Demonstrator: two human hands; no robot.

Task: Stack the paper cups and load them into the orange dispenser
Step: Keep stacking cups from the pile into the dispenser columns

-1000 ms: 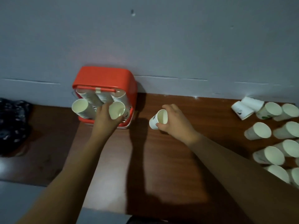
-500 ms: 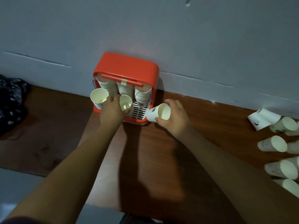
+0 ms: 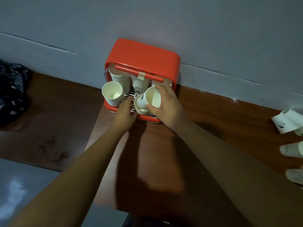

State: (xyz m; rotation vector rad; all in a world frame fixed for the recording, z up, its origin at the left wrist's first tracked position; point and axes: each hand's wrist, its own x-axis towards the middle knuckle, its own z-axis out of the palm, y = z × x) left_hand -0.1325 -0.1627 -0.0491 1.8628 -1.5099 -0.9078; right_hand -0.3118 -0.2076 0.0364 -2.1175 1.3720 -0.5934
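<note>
- Right hand pinches a tilted paper cup, thumb and fingers clamped on its rim.
- Left hand grips the cup stack (at the cup's 7 o'clock) at the orange dispenser mouth.

dark patterned cloth far left, brown table, grey wall

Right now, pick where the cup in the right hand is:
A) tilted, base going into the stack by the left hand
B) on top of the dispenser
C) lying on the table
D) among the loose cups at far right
A: the right hand pinches the cup at a tilt, its base entering the stack at the front of the dispenser.
</note>
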